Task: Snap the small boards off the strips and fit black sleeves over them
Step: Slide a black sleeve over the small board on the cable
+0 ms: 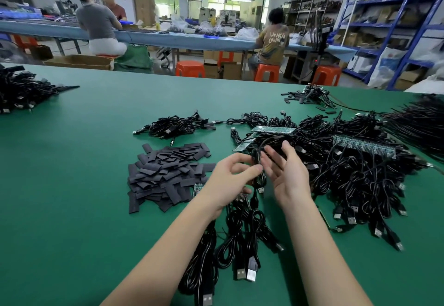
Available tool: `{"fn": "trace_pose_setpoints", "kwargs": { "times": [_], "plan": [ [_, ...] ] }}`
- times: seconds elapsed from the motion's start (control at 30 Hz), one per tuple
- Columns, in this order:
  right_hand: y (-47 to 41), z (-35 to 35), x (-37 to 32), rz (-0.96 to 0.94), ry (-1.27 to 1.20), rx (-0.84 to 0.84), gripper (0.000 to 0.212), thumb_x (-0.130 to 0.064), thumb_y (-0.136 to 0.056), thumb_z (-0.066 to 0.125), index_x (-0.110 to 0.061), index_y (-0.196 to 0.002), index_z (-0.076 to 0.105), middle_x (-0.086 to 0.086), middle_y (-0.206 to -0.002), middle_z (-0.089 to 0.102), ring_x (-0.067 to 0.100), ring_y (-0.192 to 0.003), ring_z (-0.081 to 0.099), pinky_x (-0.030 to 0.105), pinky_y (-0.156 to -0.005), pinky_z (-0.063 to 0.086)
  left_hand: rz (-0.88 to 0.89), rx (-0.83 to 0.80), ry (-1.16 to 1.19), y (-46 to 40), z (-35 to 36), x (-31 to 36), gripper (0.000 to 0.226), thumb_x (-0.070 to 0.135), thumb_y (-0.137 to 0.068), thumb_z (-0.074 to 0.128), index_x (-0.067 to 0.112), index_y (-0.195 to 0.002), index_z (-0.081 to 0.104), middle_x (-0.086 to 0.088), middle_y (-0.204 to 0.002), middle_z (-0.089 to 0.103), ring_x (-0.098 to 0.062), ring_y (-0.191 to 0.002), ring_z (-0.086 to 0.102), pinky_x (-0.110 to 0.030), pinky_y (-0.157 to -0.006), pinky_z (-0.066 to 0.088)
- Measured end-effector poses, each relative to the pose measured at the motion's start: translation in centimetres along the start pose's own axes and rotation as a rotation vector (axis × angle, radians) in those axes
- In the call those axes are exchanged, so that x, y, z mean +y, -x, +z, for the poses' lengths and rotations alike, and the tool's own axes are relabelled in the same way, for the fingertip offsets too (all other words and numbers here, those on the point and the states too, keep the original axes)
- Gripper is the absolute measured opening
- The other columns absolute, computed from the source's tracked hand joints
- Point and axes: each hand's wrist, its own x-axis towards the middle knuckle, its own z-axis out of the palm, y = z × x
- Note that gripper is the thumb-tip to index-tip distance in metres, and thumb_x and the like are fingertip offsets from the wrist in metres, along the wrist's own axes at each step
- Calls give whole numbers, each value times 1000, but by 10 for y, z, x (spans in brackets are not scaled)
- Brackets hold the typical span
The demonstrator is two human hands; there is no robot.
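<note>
Pinching a coiled black cable (258,161) in the left hand (230,183), right hand (287,176) open beside it with fingers spread, black sleeves (165,173) piled on the green counter (72,185)

- Left hand (231,178) pinches a looped black cable (258,173) above the green bench (72,185).
- Right hand (287,173) is just right of that cable, fingers (271,161) spread and relaxed.
- Pile of flat black sleeves (165,173) lies left of the left hand.
- Green board strips (272,129) rest on the tangled cable heap (360,173), beyond the hands.
- Coiled USB cables (240,245) lie between the forearms.
</note>
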Motion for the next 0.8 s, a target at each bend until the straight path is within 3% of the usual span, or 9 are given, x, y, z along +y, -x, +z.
{"fn": "trace_pose_setpoints", "kwargs": {
  "times": [0.17,0.23,0.3,0.4,0.47,0.57,0.67,0.8],
  "plan": [
    [5,2,11,60,137,-37,12,-26,-103,58,-16,-109,60,6,-91,78,15,-66,74,23,-56,58,16,159,-80,-23,-16,24,13,29,-90,75,33,-98,66,15,-91,73,-5,-76,67,-19,-62,54],
    [7,2,12,86,177,-65,14,-24,-102,59,-14,-111,61,4,-89,79,15,-67,74,24,-58,59,84,214,-227,-46,-28,43,15,30,-89,76,33,-98,64,15,-91,70,-3,-78,67,-22,-67,54],
    [8,1,12,102,205,-88,14,-24,-101,60,-13,-110,62,3,-89,79,14,-66,73,24,-58,58,188,372,-421,-74,-46,65,19,29,-87,76,29,-96,59,15,-85,67,-1,-74,64,-19,-63,47],
    [8,1,13,110,232,-104,13,-24,-100,61,-14,-109,64,2,-89,79,12,-62,72,23,-55,57,288,599,-814,-110,-85,88,15,27,-88,70,26,-89,55,9,-82,64,-17,-80,62,-25,-63,38],
    [8,1,13,117,251,-116,13,-24,-100,61,-14,-108,65,2,-88,79,11,-61,71,22,-53,56,210,571,-1135,-126,-112,90,13,31,-91,65,21,-100,61,0,-98,64,-26,-99,61,-32,-75,44],
    [7,1,14,122,278,-128,13,-24,-99,61,-15,-106,67,1,-87,79,10,-59,69,21,-52,55,-61,397,-1518,-136,-134,77,48,43,-92,64,12,-128,58,-12,-135,54,-32,-126,49,-44,-101,43],
    [8,1,13,121,300,-133,11,-23,-99,62,-15,-103,68,0,-85,79,10,-58,68,21,-51,55,-107,293,-1522,-131,-134,58,53,45,-93,63,9,-132,55,-12,-146,45,-32,-134,41,-48,-108,38],
    [9,1,12,97,357,-169,12,-20,-98,63,-12,-104,70,-1,-80,78,10,-57,66,20,-51,54,69,298,-1361,-110,-107,49,41,38,-94,62,13,-126,59,-12,-139,52,-30,-130,45,-45,-108,40]
  ]
}}
